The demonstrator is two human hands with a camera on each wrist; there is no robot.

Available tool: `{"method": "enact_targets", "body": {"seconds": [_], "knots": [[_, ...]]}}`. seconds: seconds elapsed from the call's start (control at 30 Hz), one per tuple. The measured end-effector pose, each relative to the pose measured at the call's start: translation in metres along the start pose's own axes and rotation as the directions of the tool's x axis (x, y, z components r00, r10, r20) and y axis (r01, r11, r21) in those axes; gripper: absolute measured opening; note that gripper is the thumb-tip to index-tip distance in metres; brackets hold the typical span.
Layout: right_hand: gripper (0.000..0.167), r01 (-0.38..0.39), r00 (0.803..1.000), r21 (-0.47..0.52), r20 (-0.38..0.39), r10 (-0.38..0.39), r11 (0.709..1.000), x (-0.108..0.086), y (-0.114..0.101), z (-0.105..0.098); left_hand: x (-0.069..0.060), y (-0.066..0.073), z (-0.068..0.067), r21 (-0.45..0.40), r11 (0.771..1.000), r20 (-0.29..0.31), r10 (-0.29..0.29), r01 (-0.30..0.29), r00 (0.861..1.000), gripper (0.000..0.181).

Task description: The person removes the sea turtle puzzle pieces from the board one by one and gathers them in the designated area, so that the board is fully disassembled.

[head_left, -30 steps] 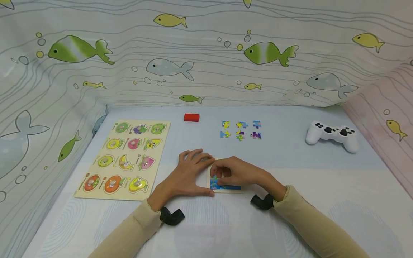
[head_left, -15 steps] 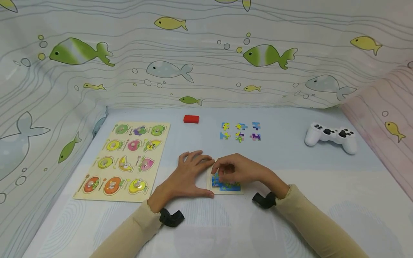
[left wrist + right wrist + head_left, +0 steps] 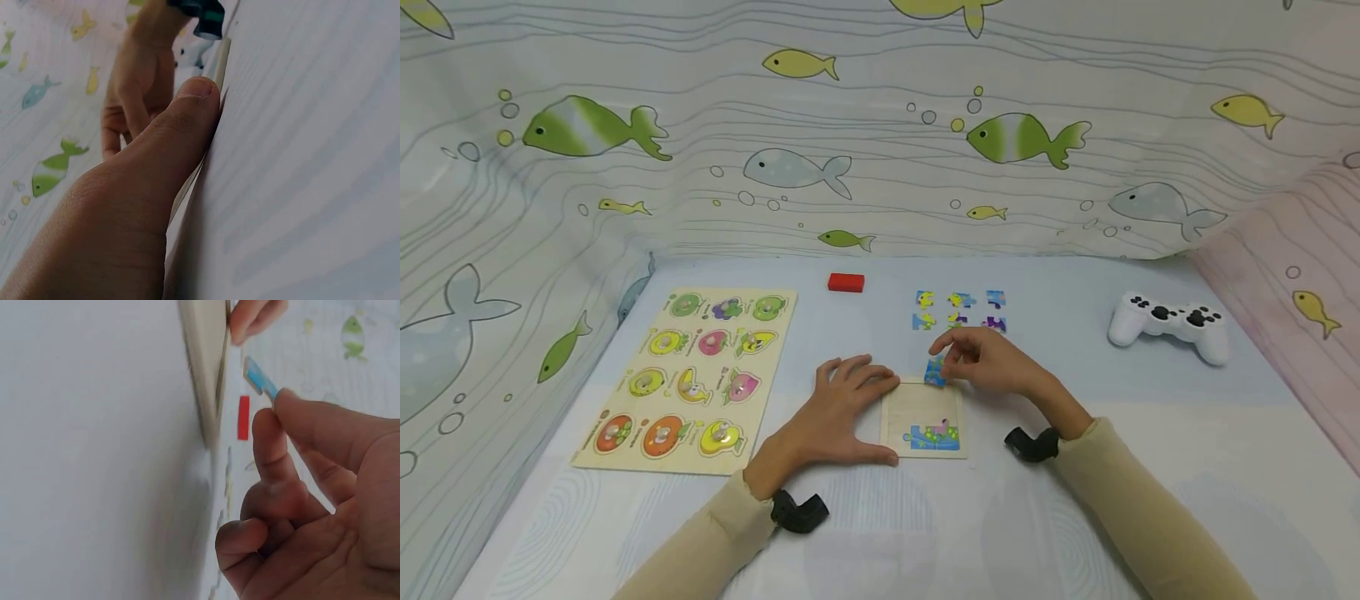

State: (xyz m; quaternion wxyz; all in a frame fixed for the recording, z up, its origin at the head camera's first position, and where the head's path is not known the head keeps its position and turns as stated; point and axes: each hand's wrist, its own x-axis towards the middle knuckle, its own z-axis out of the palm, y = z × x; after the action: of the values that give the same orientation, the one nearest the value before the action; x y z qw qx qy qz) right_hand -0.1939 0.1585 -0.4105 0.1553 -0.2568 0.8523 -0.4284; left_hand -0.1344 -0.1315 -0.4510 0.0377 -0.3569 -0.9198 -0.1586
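In the head view, a small square wooden puzzle board [image 3: 917,400] lies in front of the person, with joined blue puzzle pieces [image 3: 936,437] along its lower right. The left hand [image 3: 831,417] rests at its left side, fingers spread, thumb at the near corner and index fingertip at the far corner. A blue jigsaw piece [image 3: 934,372] is held up over the board's far edge, pinched between thumb and finger of the right hand [image 3: 992,362]. The right wrist view shows this jigsaw piece [image 3: 259,378] edge-on beyond the thumb tip.
Behind the board, several loose jigsaw pieces [image 3: 960,300] lie in two rows, partly hidden by the right hand. A fruit peg puzzle [image 3: 752,417] lies at left, a red block [image 3: 846,282] at the back, a white game controller [image 3: 1168,321] at right. Fish-print cloth [image 3: 895,125] hangs behind.
The right hand has lifted the blue jigsaw piece from the board's lower left and carried it away towards the far edge. The left hand has stayed in place.
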Motion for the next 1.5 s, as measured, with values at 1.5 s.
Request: {"method": "enact_targets", "body": {"seconds": [1.5], "knots": [[0.027,0.012,0.999,-0.259,0.033,-0.004,0.966,0.04,0.0,0.003,0.0,0.002,0.0,-0.004,1.0,0.003,-0.016,0.016,1.0,0.098]]}}
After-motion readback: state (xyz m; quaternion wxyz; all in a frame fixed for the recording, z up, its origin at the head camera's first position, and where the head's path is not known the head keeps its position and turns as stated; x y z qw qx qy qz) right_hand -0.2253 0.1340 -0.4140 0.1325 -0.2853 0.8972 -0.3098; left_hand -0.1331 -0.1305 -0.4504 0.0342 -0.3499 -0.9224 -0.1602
